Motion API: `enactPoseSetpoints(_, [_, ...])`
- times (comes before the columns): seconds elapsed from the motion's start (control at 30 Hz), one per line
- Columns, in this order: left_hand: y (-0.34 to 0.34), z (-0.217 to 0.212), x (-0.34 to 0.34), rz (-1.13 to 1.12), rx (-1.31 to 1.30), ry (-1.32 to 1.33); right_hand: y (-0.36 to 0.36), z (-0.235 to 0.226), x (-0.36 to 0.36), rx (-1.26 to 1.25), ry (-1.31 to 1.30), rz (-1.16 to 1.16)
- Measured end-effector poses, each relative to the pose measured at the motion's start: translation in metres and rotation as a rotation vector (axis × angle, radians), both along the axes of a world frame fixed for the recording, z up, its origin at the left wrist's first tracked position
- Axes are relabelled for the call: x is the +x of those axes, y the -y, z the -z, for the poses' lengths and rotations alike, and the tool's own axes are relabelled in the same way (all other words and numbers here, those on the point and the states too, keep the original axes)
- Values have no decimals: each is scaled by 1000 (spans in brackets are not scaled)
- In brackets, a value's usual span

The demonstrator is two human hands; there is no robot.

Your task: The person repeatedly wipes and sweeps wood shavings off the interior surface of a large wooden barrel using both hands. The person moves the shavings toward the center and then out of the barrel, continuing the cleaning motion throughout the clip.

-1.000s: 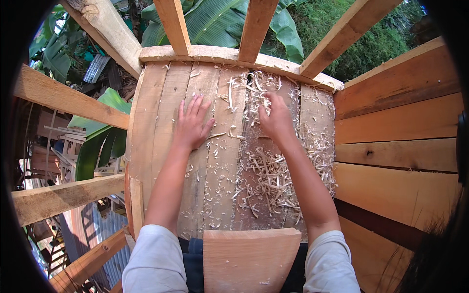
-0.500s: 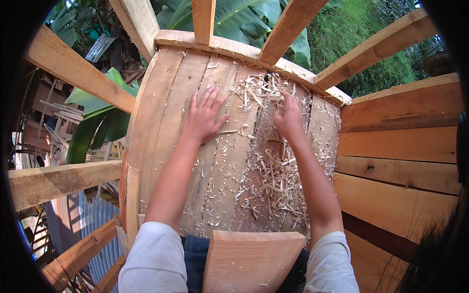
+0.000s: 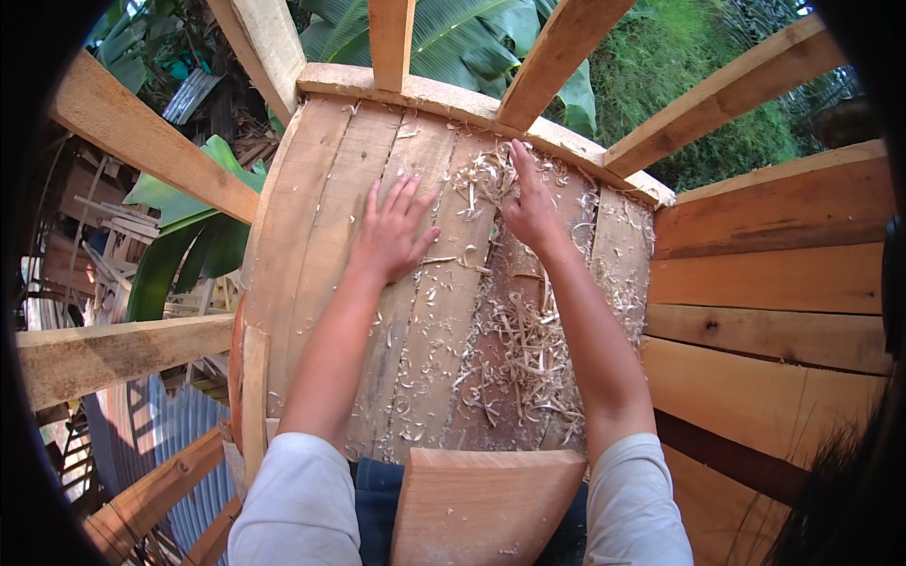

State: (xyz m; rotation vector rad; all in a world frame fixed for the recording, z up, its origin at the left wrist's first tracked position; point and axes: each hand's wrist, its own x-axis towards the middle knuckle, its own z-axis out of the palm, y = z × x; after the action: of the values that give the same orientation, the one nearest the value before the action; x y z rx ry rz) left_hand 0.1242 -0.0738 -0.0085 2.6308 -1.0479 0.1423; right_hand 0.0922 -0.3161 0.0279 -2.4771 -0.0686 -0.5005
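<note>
Here, right hand by shavings, planks

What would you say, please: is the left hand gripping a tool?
No, the left hand lies open, palm down on the wooden planks, gripping nothing.

Over the plank platform, most fingers of the right hand are hidden; whether they touch the shavings is unclear. At the platform's near side, the lower edge cuts off the board and sleeves. Beyond its far side, the upper edge crops the posts.
</note>
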Motion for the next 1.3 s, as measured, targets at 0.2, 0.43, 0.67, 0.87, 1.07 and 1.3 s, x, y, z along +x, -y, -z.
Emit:
enactPoseSetpoints(0.2, [-1,1,-1,-5,-10,8,10,6,0,60,-312,235])
enactPoseSetpoints(0.43, [0,-1,0,-4,-23,7,18,10,0,77,-158,230])
enactPoseSetpoints(0.67, [2,-5,3,85,60,39,9,-13,-29,297,-208,113])
enactPoseSetpoints(0.87, [60,4,19,222,155,91,20,17,-112,-236,-413,245])
enactPoseSetpoints(1.07, [122,-40,32,224,97,-98,26,33,-157,-302,-306,270])
enactPoseSetpoints(1.3, [123,-16,43,164,-28,190,21,29,-148,-236,-235,292])
